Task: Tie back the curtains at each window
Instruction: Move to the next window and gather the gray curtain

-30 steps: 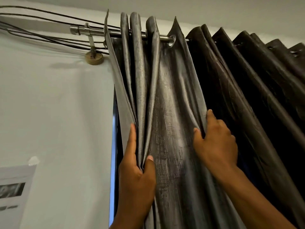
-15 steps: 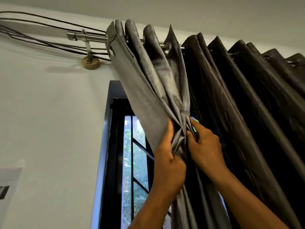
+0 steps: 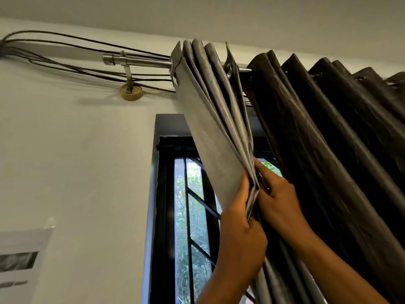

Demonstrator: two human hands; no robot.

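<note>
A grey eyelet curtain [image 3: 215,132] hangs from a steel rod [image 3: 140,60] above a black-framed window [image 3: 192,216]. Its left folds are bunched and pulled to the right, slanting down from the rod. My left hand [image 3: 241,240] is closed round the bunched folds from the left. My right hand [image 3: 277,194] presses the same bunch from the right, its fingers tucked into the pleats. Darker curtain folds [image 3: 339,150] hang on to the right. No tie-back is visible.
Several dark cables [image 3: 65,53] run along the wall past the rod's bracket on its round wooden mount [image 3: 130,92]. A paper sheet [image 3: 19,264] is stuck on the white wall at lower left. Green foliage shows through the window bars.
Both hands have gathered the curtain's left edge and drawn it right, uncovering the window's left side. The view has shifted so the rod sits further right in frame.
</note>
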